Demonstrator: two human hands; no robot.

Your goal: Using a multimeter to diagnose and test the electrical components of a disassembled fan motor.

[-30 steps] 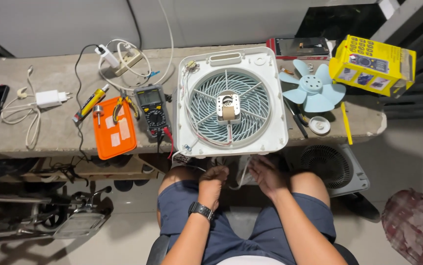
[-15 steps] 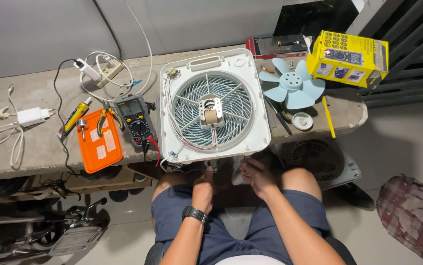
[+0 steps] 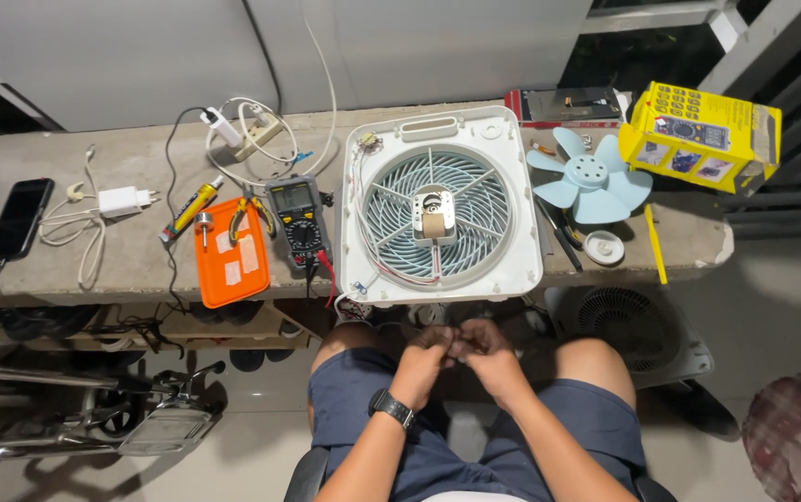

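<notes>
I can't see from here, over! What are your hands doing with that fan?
Left hand and right hand together over lap, fingertips pinching something too small to tell. White fan housing on bench, untouched. Blue fan blade lies off, beside it. Nothing in the way.

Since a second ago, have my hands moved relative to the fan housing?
Yes. The left hand and right hand have drawn back from the near edge of the white fan housing toward the lap, and are now pressed together.

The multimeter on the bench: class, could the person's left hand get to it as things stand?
Probably yes. The left hand sits just below the bench edge, pressed against the right hand, and the multimeter lies close above with only its red lead between.
</notes>
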